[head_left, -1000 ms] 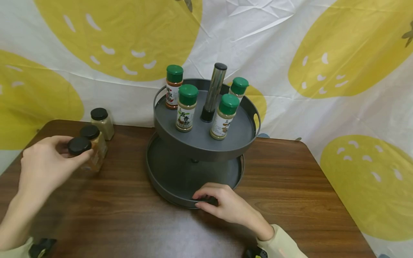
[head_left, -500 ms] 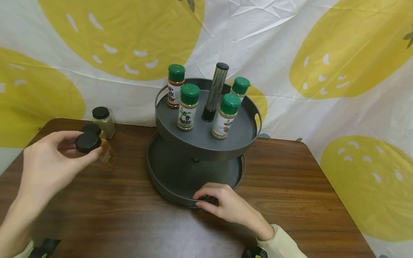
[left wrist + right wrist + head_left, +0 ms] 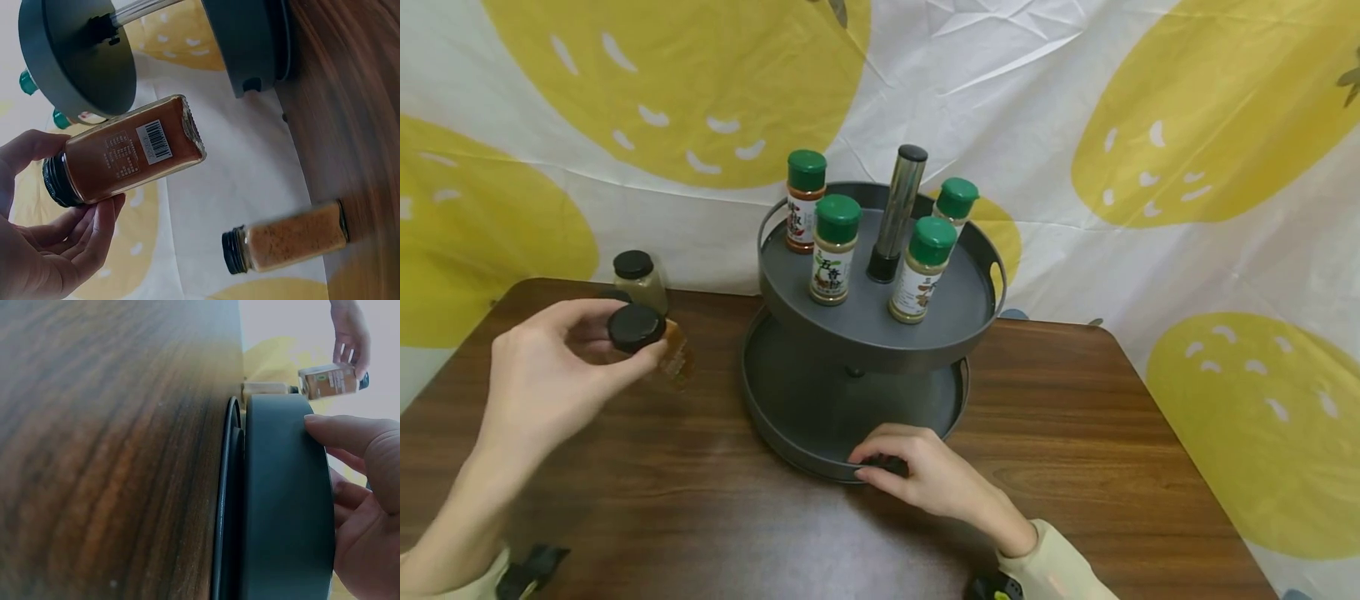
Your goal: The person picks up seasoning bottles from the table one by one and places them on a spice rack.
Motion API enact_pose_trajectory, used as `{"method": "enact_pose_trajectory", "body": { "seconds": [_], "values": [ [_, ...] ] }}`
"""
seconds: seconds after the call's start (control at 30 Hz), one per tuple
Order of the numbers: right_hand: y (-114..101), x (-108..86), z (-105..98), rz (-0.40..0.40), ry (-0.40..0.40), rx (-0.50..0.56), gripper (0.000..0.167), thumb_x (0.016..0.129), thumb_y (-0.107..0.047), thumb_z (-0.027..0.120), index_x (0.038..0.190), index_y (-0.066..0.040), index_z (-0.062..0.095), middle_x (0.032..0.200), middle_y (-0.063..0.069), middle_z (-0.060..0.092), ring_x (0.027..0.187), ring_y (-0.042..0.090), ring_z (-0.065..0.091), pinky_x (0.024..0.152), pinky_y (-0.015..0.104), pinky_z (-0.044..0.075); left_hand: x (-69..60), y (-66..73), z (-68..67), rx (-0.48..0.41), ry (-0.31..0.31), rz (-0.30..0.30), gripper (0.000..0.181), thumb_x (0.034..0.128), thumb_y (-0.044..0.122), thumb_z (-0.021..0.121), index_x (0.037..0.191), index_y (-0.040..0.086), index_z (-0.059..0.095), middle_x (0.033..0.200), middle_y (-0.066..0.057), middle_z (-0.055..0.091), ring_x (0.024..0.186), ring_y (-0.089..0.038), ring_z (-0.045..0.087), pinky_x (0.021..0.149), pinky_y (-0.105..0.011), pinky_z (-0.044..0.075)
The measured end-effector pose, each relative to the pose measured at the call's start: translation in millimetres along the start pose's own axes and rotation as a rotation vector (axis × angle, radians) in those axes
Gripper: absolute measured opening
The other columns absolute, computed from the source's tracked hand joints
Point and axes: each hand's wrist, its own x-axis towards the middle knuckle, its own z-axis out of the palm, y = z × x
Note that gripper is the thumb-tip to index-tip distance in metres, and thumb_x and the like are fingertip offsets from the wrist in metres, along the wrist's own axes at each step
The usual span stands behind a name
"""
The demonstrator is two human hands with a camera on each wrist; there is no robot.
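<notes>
My left hand (image 3: pixel 550 367) holds a square glass spice jar (image 3: pixel 125 150) by its black lid, thumb on one side and fingers on the other. Brown-orange powder fills the jar, and a barcode shows on it. It is tilted and off the table. At the centre stands a dark grey two-tier turntable rack (image 3: pixel 880 354). My right hand (image 3: pixel 925 471) pinches the front rim of its lower tray (image 3: pixel 775 442), thumb outside and fingers inside. In the right wrist view that thumb lies on the tray's outer wall (image 3: pixel 281 500).
Several green-capped spice bottles (image 3: pixel 831 267) stand on the upper tray around a metal post (image 3: pixel 898 208). A pale-powder jar (image 3: pixel 643 287) stands at the table's back left, with another jar's black lid (image 3: pixel 616 295) mostly hidden behind my left hand. A patterned cloth (image 3: pixel 970 100) hangs behind.
My left hand has lifted the jar from beside the other jars and moved it to the right, toward the rack. My right hand keeps its place on the lower rim.
</notes>
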Motion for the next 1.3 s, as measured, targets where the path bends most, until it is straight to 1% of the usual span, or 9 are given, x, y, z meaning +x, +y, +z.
{"method": "enact_pose_trajectory", "body": {
  "seconds": [0.23,0.47,0.63,0.7,0.8,0.87,0.9,0.93,1.3],
  "values": [
    [-0.3,-1.3,-2.0,-0.003,-0.006,-0.013,0.011,0.095,-0.01,0.072,0.106,-0.012,0.074,0.1,-0.005,0.07,0.092,0.006,0.065,0.078,0.024,0.055,7.7,6.1,18.0,-0.053,-0.013,0.028,0.044,0.0736,0.022,0.089,0.11,0.002,0.074,0.094,-0.018,0.074,0.068,0.024,0.051,0.064,-0.004,0.04],
    [0.0,-3.6,-3.9,-0.007,-0.004,-0.01,0.012,0.095,-0.008,0.071,0.106,-0.011,0.074,0.101,-0.003,0.071,0.091,0.008,0.066,0.078,0.025,0.056,14.1,11.0,39.2,-0.134,-0.013,0.044,0.042,0.075,0.022,0.088,0.11,0.002,0.074,0.102,-0.018,0.073,0.069,0.024,0.052,0.065,-0.003,0.042],
    [0.7,-4.8,-3.8,0.016,-0.004,-0.004,0.011,0.095,-0.01,0.072,0.105,-0.012,0.074,0.101,-0.005,0.071,0.092,0.007,0.065,0.078,0.025,0.056,20.1,12.3,54.2,-0.181,-0.03,0.042,0.042,0.0757,0.021,0.088,0.11,0.001,0.074,0.102,-0.018,0.073,0.07,0.021,0.055,0.066,-0.004,0.044],
    [0.9,-5.0,-3.4,0.028,-0.005,-0.001,0.011,0.094,-0.011,0.073,0.105,-0.013,0.075,0.101,-0.006,0.07,0.092,0.007,0.065,0.078,0.024,0.055,22.7,12.3,59.1,-0.192,-0.047,0.031,0.044,0.0762,0.022,0.088,0.111,0.0,0.074,0.101,-0.019,0.074,0.071,0.013,0.061,0.066,-0.004,0.045],
    [1.5,-5.2,-2.6,0.03,-0.005,-0.004,0.011,0.094,-0.011,0.073,0.105,-0.012,0.075,0.101,-0.006,0.07,0.092,0.007,0.066,0.079,0.024,0.055,25.8,12.3,64.7,-0.201,-0.078,0.013,0.048,0.0779,0.023,0.087,0.116,-0.002,0.071,0.101,-0.022,0.074,0.077,-0.01,0.073,0.066,-0.004,0.044],
    [1.5,-5.0,-2.3,0.031,-0.008,-0.001,0.011,0.094,-0.011,0.073,0.105,-0.012,0.075,0.101,-0.006,0.071,0.093,0.007,0.066,0.08,0.024,0.055,27.5,12.2,68.1,-0.207,-0.093,0.003,0.05,0.0787,0.022,0.086,0.117,-0.004,0.07,0.101,-0.023,0.073,0.083,-0.027,0.075,0.067,-0.004,0.043],
    [1.6,-4.9,-2.0,0.027,-0.009,-0.003,0.011,0.094,-0.011,0.073,0.105,-0.012,0.075,0.101,-0.005,0.071,0.093,0.007,0.065,0.08,0.024,0.055,28.5,12.4,69.8,-0.211,-0.099,0.0,0.05,0.079,0.022,0.086,0.118,-0.004,0.069,0.102,-0.024,0.073,0.086,-0.034,0.074,0.067,-0.004,0.043],
    [1.7,-4.9,-1.9,0.023,-0.009,-0.007,0.011,0.095,-0.01,0.073,0.105,-0.012,0.074,0.101,-0.005,0.071,0.093,0.007,0.065,0.08,0.024,0.055,29.5,12.7,71.6,-0.219,-0.103,-0.001,0.049,0.0793,0.021,0.086,0.118,-0.005,0.069,0.103,-0.024,0.073,0.088,-0.036,0.074,0.067,-0.004,0.043],
    [-1.5,-1.9,-3.3,0.038,-0.013,0.001,0.009,0.095,-0.011,0.073,0.104,-0.012,0.074,0.101,-0.005,0.07,0.093,0.007,0.065,0.08,0.024,0.055,44.5,16.6,92.8,-0.249,-0.125,0.018,0.044,0.0774,0.019,0.085,0.113,-0.003,0.072,0.098,-0.023,0.073,0.085,-0.034,0.074,0.064,-0.004,0.044]
  ]
}}
